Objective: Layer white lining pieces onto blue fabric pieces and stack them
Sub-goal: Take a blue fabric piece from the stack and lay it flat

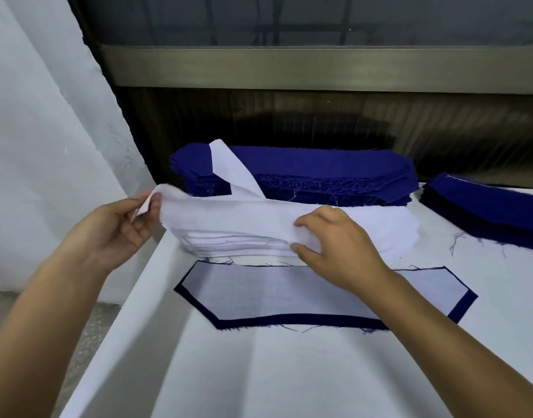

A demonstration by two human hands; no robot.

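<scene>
Left grip (120, 224) pinches the top lining (217, 206) at the stack's (235, 245) left end. Right grip (340, 245) clamps the stack's front edge. Peel one ply only, slowly, keeping the rest pinned.

— What sort of place is this?

— A garment workshop, by the look of it. Identically cut blue fabric pieces (304, 164) lie in a thick stack, with a second stack (485, 206) to the right.

— Anything else?

— A pile of white lining pieces (244, 239) cut to a similar shape, frayed loose threads (458, 239) on the cloth-covered surface (289, 372), and a heavy metal frame (289, 60) right behind.
</scene>
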